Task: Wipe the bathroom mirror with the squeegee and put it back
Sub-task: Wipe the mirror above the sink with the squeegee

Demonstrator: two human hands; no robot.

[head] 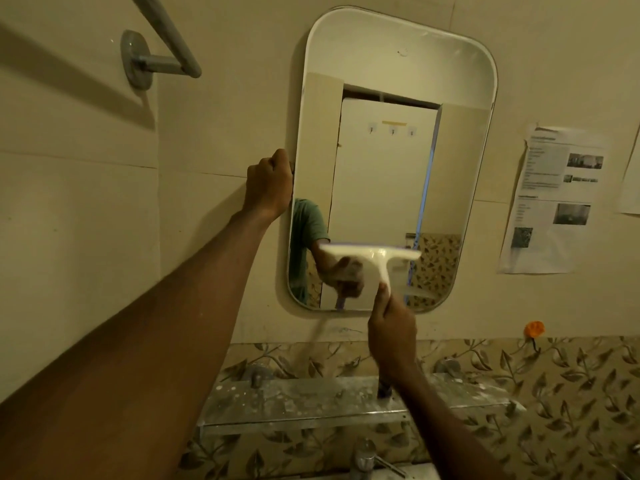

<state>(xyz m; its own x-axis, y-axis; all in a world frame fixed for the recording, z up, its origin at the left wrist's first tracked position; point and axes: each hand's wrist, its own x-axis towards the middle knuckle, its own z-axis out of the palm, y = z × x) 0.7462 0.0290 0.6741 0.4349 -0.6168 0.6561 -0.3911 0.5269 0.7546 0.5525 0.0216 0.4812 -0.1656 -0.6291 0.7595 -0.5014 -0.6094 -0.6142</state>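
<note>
A tall rounded mirror (391, 81) hangs on the cream wall. My right hand (393, 332) grips the handle of a white squeegee (375, 261), whose blade lies level across the mirror's lower part. The squeegee looks blurred. My left hand (268, 183) is closed on the mirror's left edge, about halfway up. The glass reflects a door, a green sleeve and the hand with the squeegee.
A glass shelf (304, 407) spotted with white marks runs under the mirror, above a leaf-patterned tile band. A tap (363, 459) shows at the bottom edge. A grey towel rail (152, 46) juts out at upper left. Printed sheets (550, 199) are stuck to the wall on the right.
</note>
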